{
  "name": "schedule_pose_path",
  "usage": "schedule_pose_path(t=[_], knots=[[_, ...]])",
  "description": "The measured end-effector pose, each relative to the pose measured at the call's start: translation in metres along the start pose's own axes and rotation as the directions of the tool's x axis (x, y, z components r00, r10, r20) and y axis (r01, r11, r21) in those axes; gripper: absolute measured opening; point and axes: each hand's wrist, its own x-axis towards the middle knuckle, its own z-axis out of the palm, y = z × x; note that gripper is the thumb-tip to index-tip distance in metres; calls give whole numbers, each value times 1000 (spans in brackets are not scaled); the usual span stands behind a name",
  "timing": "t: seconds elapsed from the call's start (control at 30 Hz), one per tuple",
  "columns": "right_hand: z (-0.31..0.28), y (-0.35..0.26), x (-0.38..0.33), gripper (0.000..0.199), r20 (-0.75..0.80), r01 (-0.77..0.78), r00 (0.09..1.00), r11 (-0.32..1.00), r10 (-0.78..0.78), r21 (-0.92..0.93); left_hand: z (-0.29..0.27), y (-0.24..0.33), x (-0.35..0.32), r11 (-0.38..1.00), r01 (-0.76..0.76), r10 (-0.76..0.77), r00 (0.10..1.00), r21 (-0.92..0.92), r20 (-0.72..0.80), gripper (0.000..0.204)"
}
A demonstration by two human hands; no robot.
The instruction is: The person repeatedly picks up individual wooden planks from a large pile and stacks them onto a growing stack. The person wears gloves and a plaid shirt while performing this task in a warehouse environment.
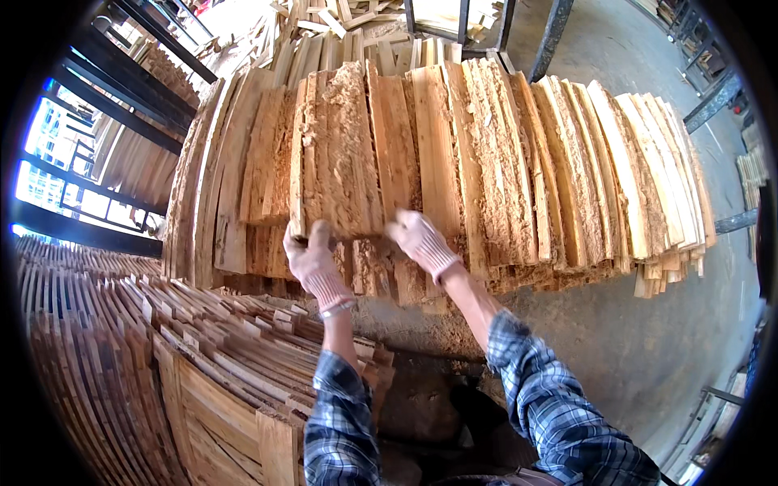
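A sawdust-covered wooden board (340,154) lies on top of a wide stack of rough planks in front of me, slightly raised above the boards to its left. My left hand (311,261), in a pale knit work glove, is closed on its near left corner, thumb on top. At the near right corner, my right hand (423,245), gloved alike, has its fingers curled against the end. Its fingertips are partly hidden, and how firmly it grips is hard to see. A smoother plank (394,134) lies right beside the held board.
More planks (571,170) with sawdust on them fill the right of the stack. Rows of thin wooden slats (235,348) stand at lower left, close to my left forearm. Dark metal bars (113,89) rise at the left, and a metal post (553,40) stands behind the stack.
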Motion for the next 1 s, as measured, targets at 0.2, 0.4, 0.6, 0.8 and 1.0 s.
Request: schedule_pose_path(t=[0.2,0.4,0.6,0.8,1.0], knots=[[16,-5,-12,48,167,242,970,773,-177,-586,-52,-65,18,971,-53,66,997,-234,50,55],[19,21,8,26,331,250,674,-217,-661,-943,-45,-58,3,955,-176,207,972,-237,111,52],[-2,-11,-89,44,174,-125,976,991,132,-54,-74,-34,-83,994,-93,97,993,61,-69,59],[34,47,-181,17,163,-183,973,975,161,123,-163,-98,-114,999,-21,23,997,-35,68,54],[51,65,-168,34,97,-223,970,975,223,-3,-163,-75,-80,996,35,-49,980,78,192,32]])
